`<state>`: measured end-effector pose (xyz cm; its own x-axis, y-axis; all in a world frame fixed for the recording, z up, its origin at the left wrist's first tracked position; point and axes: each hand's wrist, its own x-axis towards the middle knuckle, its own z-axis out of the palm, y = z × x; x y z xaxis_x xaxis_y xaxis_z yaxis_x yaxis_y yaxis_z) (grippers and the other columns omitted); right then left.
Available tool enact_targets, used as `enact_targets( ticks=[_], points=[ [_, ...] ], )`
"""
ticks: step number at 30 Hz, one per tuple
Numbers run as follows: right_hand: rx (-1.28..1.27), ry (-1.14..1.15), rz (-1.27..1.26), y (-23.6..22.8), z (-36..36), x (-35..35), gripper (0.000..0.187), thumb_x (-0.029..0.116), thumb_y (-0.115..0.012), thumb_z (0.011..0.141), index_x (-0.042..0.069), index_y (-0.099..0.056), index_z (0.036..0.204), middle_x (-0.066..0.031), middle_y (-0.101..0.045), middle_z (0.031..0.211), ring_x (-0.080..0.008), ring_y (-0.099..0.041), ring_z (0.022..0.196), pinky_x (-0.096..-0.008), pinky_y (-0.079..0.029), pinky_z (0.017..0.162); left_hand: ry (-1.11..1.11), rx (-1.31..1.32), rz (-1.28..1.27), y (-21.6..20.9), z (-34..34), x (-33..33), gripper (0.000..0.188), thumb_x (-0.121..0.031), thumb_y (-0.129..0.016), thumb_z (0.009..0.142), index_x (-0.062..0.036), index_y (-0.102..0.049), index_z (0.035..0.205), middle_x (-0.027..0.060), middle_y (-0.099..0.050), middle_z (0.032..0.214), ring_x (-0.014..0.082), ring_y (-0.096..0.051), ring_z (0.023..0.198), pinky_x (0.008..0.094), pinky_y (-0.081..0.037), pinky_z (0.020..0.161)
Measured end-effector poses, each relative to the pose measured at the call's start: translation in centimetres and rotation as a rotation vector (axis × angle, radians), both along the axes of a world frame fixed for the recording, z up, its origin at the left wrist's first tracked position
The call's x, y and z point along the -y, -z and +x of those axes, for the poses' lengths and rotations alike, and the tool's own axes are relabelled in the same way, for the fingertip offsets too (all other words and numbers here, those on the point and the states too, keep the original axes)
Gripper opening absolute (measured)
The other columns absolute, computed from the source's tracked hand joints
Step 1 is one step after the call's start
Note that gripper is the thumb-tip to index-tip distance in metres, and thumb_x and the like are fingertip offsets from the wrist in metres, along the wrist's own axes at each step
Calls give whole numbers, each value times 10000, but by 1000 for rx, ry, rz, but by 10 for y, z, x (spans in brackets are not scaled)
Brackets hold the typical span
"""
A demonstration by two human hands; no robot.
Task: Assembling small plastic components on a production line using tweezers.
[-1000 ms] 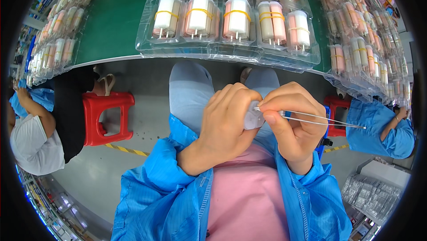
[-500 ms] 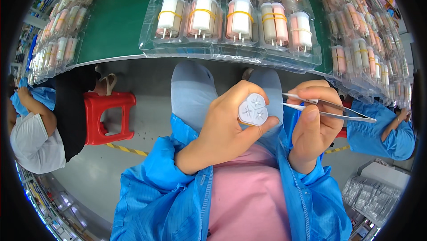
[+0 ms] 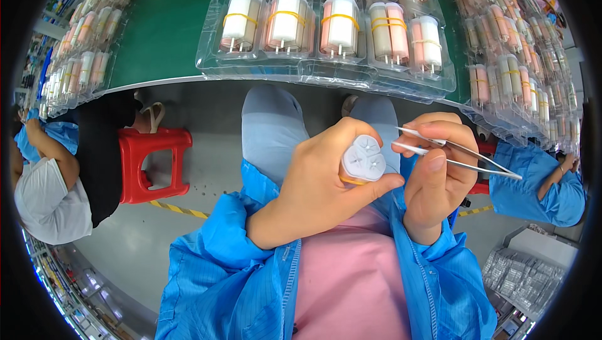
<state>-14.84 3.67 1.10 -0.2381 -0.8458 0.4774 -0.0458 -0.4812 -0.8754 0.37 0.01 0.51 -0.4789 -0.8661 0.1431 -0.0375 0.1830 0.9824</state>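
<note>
Two holds: steady the three-lobed tube bundle point(image 3: 360, 165) clasped in left hand point(image 3: 320, 182); align the parted tweezers point(image 3: 414, 149) pinched in right hand point(image 3: 433, 186) with the bundle's end face point(image 3: 366, 155).

- White three-lobed plastic bundle point(image 3: 364, 159): dark star marks
- Silver slim metal tweezers point(image 3: 483, 169): white tips point(image 3: 407, 147)
- Green flat bench point(image 3: 163, 32), near edge: white/pink/beige plastic cylinders point(image 3: 285, 29), yellow bands point(image 3: 287, 13)

The tray point(image 3: 257, 69) shows ten bundles point(image 3: 339, 26): five in its front row, five behind. Below the tray are one left hand point(image 3: 313, 180), one right hand point(image 3: 445, 180), one tweezers point(image 3: 511, 174), one held bundle point(image 3: 364, 159) and two red stools point(image 3: 155, 142), one toward each side.
</note>
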Motion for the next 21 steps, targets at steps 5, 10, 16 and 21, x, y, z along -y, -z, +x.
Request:
enact_targets(
  ticks=[5,10,16,21],
  points=[
    [-75,-11,-66,0,3,1,280,214,-599,902,-30,-580,1038,-177,-580,1004,-187,-593,832,-264,-504,685,-103,68,-264,8,-3,-2,446,-207,-849,630,-40,-578,943,94,-633,833,235,-631,711,323,-502,602],
    [-127,-14,-47,2,4,0,297,252,-622,887,-3,-592,1035,-173,-619,984,-191,-567,892,-245,-471,630,-162,56,-390,12,-7,-1,457,-231,-843,618,-46,-566,930,97,-619,813,278,-628,663,345,-495,550],
    [-150,-8,-65,4,5,2,313,288,-631,879,14,-608,1029,-151,-638,982,-189,-567,877,-247,-457,626,-177,77,-425,14,-7,-1,443,-231,-836,625,-47,-569,926,93,-619,812,274,-628,658,344,-492,536],
    [-206,-11,-48,1,6,0,311,292,-643,867,15,-631,1007,-141,-644,991,-212,-583,888,-274,-473,663,-163,45,-400,14,-7,-1,416,-226,-830,633,-53,-570,908,82,-620,811,270,-628,652,345,-488,528]
  ],
)
